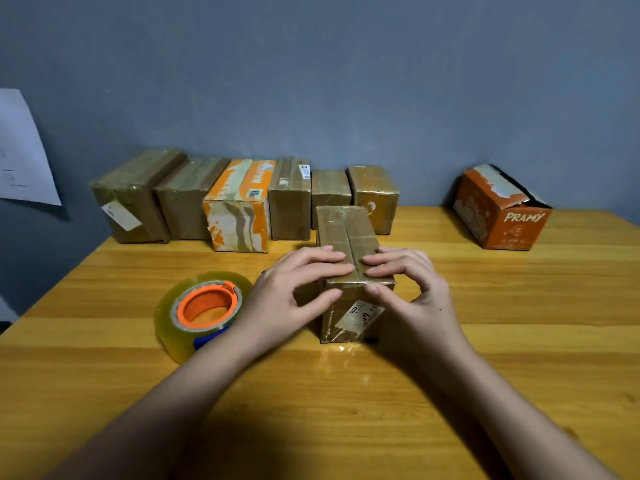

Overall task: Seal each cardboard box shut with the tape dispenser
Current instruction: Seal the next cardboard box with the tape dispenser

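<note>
Boxes wait along the wall: a row of six at the back left, glossy enough that they look already taped, though I can't be sure from here. Nearer, left of centre, the tape dispenser lies on the table, untouched, just beside the person's left wrist. The left hand presses the left top flap of the middle box with straight fingers, thumb down on the near face. The right hand does the same on the right flap, fingers bent and bearing down beside the seam, thumb on the front. Neither hand holds anything; both only pin the flaps shut. The seam between the flaps looks bare of tape. So the step seems to be closing this box before taping. Next, I'd guess one hand must keep the flaps down while the other reaches left for the dispenser. Far right, an orange box stands apart, its top flap up.
</note>
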